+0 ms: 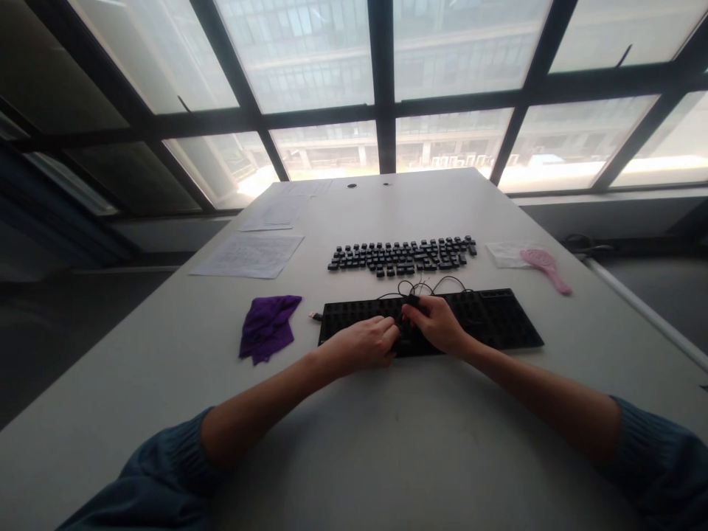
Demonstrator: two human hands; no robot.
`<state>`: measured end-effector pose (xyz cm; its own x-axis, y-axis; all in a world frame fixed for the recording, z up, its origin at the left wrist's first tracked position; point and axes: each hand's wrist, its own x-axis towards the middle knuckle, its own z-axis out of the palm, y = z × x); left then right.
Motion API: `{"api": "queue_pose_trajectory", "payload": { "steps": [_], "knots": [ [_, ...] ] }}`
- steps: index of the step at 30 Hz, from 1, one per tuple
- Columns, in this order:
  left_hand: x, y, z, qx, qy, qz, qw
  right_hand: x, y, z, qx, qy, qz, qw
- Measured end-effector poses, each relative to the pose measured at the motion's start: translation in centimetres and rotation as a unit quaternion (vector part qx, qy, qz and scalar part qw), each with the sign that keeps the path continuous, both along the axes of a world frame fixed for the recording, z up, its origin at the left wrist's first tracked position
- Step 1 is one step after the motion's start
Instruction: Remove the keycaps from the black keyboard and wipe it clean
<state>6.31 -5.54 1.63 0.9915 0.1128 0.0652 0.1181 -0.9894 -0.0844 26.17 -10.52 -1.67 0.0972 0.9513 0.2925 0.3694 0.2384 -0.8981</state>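
Note:
A black keyboard (498, 321) with its keycaps off lies across the table in front of me. Over its middle, my right hand (439, 324) pinches a small black piece (411, 300), whose kind I cannot make out. My left hand (368, 341) is closed at the keyboard's near edge, fingertips close to the right hand; whatever they hold is hidden. Thin black cable (450, 279) loops behind the right hand, and a USB plug (315, 316) sticks out at the keyboard's left end. Beyond the keyboard, loose black keycaps (403, 256) stand in rows.
A crumpled purple cloth (269, 328) lies left of the keyboard. Printed sheets (248, 256) rest farther left. At the right are a pink hairbrush (547, 269) and a clear plastic bag (502, 254). The white table (420, 435) reaches toward large windows.

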Motion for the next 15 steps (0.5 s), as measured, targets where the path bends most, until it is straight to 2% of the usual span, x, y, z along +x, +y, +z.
{"api": "queue_pose_trajectory", "payload": {
  "steps": [8,11,15],
  "knots": [
    [0.2,1.8,0.3,-0.142,-0.020,0.019,0.989,0.0,0.0,0.1,-0.002,0.007,0.004,1.000],
    [0.4,2.0,0.7,-0.149,0.004,0.026,0.988,0.0,0.0,-0.1,-0.001,0.007,0.002,1.000],
    [0.4,1.2,1.3,-0.123,0.011,0.030,0.992,0.1,0.0,-0.1,-0.002,0.005,-0.001,1.000]
  ]
}}
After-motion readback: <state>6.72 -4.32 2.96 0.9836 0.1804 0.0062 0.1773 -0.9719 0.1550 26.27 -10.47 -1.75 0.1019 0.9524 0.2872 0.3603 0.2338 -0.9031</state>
